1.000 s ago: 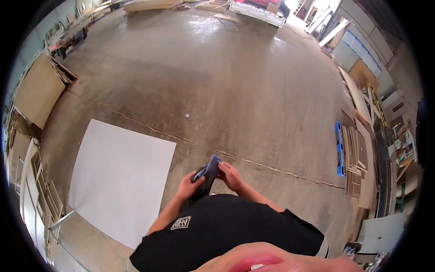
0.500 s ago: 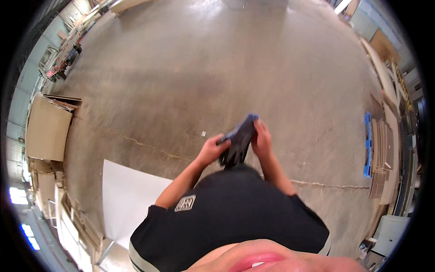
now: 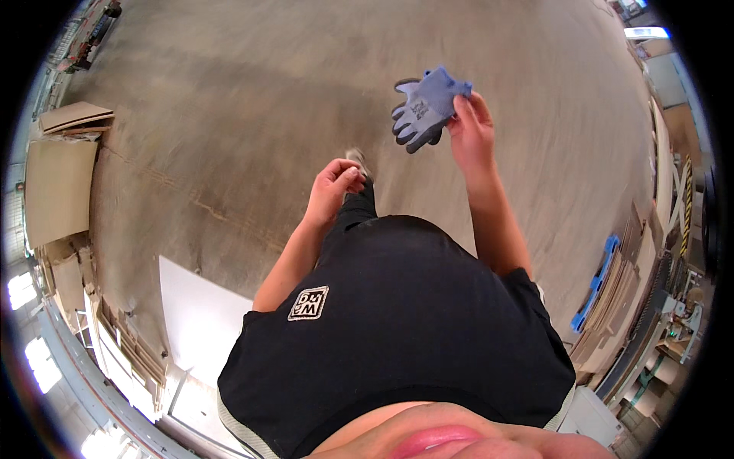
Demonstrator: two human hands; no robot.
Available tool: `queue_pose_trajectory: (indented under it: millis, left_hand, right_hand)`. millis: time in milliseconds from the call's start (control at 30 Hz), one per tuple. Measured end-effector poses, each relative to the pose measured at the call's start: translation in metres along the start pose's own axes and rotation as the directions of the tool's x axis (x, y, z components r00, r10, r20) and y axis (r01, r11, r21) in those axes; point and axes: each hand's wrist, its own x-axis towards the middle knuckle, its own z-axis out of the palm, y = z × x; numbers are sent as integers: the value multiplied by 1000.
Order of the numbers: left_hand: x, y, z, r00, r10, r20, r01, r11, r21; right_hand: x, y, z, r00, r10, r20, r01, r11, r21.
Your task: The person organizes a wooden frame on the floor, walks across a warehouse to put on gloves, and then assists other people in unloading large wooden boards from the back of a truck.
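A pair of blue work gloves (image 3: 430, 107) with dark coated fingertips hangs from my right hand (image 3: 472, 136). Thumb and fingers pinch the gloves at the cuff end, and their fingers point left and down. One glove lies over the other, so the rear one is mostly hidden. My left hand (image 3: 336, 187) is apart from the gloves, lower and to the left, in front of my body. Its fingers are curled in toward the thumb, and nothing shows in them. A shoe (image 3: 357, 161) on the concrete floor appears just beyond this hand.
A large white sheet (image 3: 200, 310) lies at the lower left. Brown boards (image 3: 61, 191) lean at the far left. On the right stand a blue pallet (image 3: 596, 284) and stacked flat cardboard (image 3: 618, 298), with machinery (image 3: 677, 321) behind them.
Both hands were on the gloves close to my body. My left hand has let go and drawn aside, while my right hand has lifted the gloves farther forward.
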Motion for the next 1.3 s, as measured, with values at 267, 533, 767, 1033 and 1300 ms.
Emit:
queue_pose_trajectory:
  millis: [267, 533, 767, 1033, 1300]
  left_hand:
    - [253, 184, 25, 921, 97, 377, -7, 972, -233]
    - [519, 282, -6, 950, 32, 310, 7, 992, -123]
    - [704, 372, -70, 1000, 5, -26, -9, 985, -170]
    - [913, 459, -153, 939, 47, -340, -117, 975, -188]
    - [1191, 561, -217, 998, -27, -60, 25, 999, -40]
  right_hand:
    - [218, 24, 36, 765, -142, 628, 629, 370, -683]
    - [473, 90, 9, 998, -44, 46, 56, 944, -325]
    - [763, 81, 20, 992, -41, 123, 91, 899, -428]
    - [1066, 95, 91, 641, 108, 760, 752, 111, -650]
    - [1295, 189, 105, 836, 295, 463, 248, 549, -798]
